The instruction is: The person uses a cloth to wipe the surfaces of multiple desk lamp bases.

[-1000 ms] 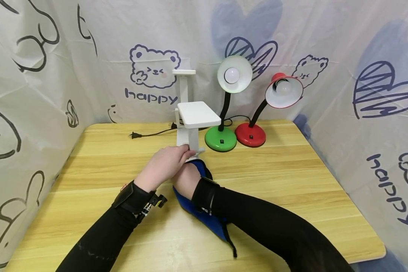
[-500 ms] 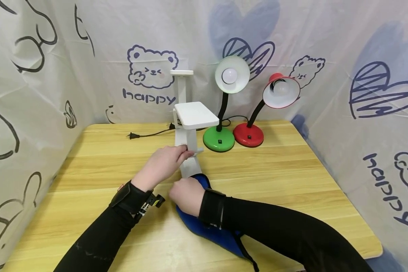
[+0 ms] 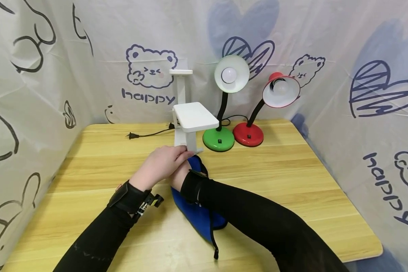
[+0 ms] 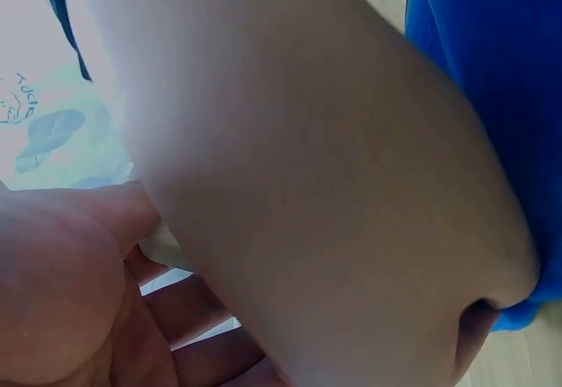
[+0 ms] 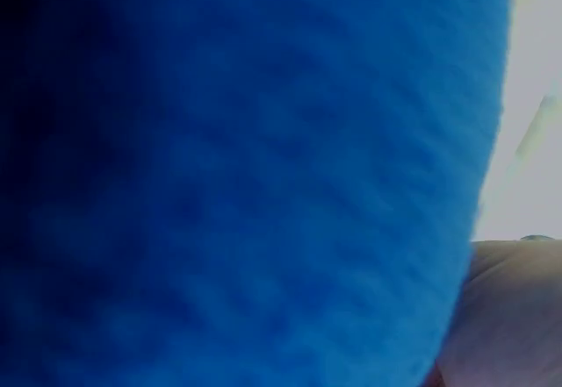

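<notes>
My left hand point(image 3: 160, 165) grips the low part of a white stand point(image 3: 195, 118) with raised flat platforms; in the left wrist view its thumb and curled fingers point(image 4: 189, 308) close about a pale edge. Just under it, my right hand point(image 3: 180, 176) holds a blue cloth point(image 3: 190, 211) with black edging and a dangling black strap. The cloth lies over the front of the stand's base and trails toward me on the table. Most of the right hand's fingers are hidden behind the left hand and the cloth. Blue fabric point(image 5: 290, 168) fills most of the right wrist view.
A green desk lamp point(image 3: 218, 139) stands right of the white stand, and a red desk lamp point(image 3: 248, 134) beyond it. A black plug point(image 3: 132, 135) on a cord lies to the left. The wooden table point(image 3: 98, 162) backs onto white printed curtains point(image 3: 102, 75).
My right hand pulled back toward me with the blue cloth, uncovering the stand's white base, then slid forward again beneath the left hand. The left hand kept its hold on the stand.
</notes>
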`<control>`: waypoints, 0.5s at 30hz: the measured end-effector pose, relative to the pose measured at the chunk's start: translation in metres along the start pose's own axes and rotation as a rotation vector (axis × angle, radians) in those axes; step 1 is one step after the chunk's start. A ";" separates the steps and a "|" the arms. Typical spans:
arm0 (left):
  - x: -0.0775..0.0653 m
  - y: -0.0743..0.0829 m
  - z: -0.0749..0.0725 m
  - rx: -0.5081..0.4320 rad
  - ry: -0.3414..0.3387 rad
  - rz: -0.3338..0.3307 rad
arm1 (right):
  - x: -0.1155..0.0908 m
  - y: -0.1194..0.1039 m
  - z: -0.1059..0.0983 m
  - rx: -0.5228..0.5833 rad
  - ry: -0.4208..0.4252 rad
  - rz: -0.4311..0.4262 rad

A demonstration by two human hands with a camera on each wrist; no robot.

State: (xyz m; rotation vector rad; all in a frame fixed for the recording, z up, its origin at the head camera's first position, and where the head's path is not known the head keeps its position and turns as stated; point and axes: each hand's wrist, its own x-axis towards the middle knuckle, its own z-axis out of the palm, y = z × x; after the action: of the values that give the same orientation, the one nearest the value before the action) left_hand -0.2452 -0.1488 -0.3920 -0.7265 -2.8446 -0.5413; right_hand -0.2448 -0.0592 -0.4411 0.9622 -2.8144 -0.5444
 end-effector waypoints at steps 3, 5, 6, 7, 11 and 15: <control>0.000 -0.001 0.000 0.004 0.000 -0.002 | 0.001 -0.001 0.000 0.000 -0.028 0.014; 0.000 -0.001 0.000 0.003 -0.001 -0.005 | 0.000 -0.001 0.001 0.001 0.002 0.020; 0.000 -0.001 0.000 0.007 -0.002 -0.005 | -0.001 -0.001 0.002 0.011 0.030 0.027; 0.000 -0.001 0.000 0.010 -0.004 -0.006 | -0.004 -0.002 0.003 0.014 0.051 0.025; -0.001 0.002 0.002 0.033 -0.010 -0.025 | -0.020 -0.005 0.003 -0.001 0.146 0.004; -0.001 0.003 0.003 0.039 -0.013 -0.043 | -0.044 -0.010 -0.003 -0.088 0.202 -0.086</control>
State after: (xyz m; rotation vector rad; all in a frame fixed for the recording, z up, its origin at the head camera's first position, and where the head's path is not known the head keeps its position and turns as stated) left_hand -0.2426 -0.1455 -0.3941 -0.6658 -2.8800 -0.4880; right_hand -0.2036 -0.0401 -0.4417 1.0606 -2.5596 -0.5421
